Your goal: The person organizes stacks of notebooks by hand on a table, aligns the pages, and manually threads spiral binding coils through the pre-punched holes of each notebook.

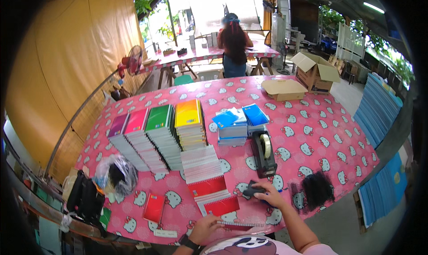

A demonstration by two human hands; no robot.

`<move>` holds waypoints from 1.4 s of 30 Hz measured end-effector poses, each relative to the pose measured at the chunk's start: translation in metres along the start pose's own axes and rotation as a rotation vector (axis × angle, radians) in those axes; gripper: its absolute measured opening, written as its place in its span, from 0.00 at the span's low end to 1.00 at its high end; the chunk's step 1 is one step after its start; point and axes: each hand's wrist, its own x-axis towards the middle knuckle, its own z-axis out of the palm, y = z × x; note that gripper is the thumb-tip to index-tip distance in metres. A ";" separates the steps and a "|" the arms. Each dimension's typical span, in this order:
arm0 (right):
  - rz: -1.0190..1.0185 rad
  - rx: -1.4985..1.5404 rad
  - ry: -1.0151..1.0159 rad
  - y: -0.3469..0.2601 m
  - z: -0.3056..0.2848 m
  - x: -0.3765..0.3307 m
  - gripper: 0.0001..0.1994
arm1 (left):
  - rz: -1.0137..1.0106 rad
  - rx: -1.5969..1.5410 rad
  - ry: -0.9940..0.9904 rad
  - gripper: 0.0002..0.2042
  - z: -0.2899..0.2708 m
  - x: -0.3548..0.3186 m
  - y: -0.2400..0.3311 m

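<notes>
My left hand [207, 227] pinches the left end of a red spiral notebook [243, 227], seen nearly edge-on at the table's front edge close to my body. To the right, my right hand [270, 195] is closed on a small dark grey object [252, 189], whose kind I cannot make out. Just beyond the left hand, a red notebook [222, 206] lies tilted at the near end of a fanned row of red notebooks [207, 186]. A black tape dispenser [263, 157] with a roll of tape stands past my right hand.
Stacks of purple [118, 125], pink [136, 121], green [158, 117] and yellow notebooks [187, 113] stand left; blue notebooks [255, 115] lie centre. Black coils [317, 191] lie right, a plastic bag [117, 174] left. Beyond are an open carton [312, 76] and a person [234, 45].
</notes>
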 end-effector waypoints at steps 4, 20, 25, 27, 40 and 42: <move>-0.448 -0.914 0.332 -0.020 0.024 0.000 0.24 | 0.038 0.072 -0.053 0.10 0.000 0.014 0.016; -0.560 -0.360 -0.051 -0.062 0.100 -0.018 0.18 | -0.214 -0.470 0.129 0.07 0.003 0.014 0.020; -0.453 -0.314 -0.054 -0.067 0.098 -0.023 0.21 | -0.320 -0.449 0.144 0.06 0.001 0.017 0.033; -0.500 -0.214 -0.013 -0.066 0.098 -0.023 0.21 | -0.310 -0.520 0.176 0.06 0.002 0.016 0.026; -0.487 -0.231 -0.050 -0.058 0.098 -0.023 0.17 | -0.258 -0.695 0.109 0.08 -0.002 0.014 0.028; -0.529 -0.274 -0.040 -0.058 0.098 -0.023 0.16 | -0.265 -0.666 0.109 0.08 -0.003 0.013 0.025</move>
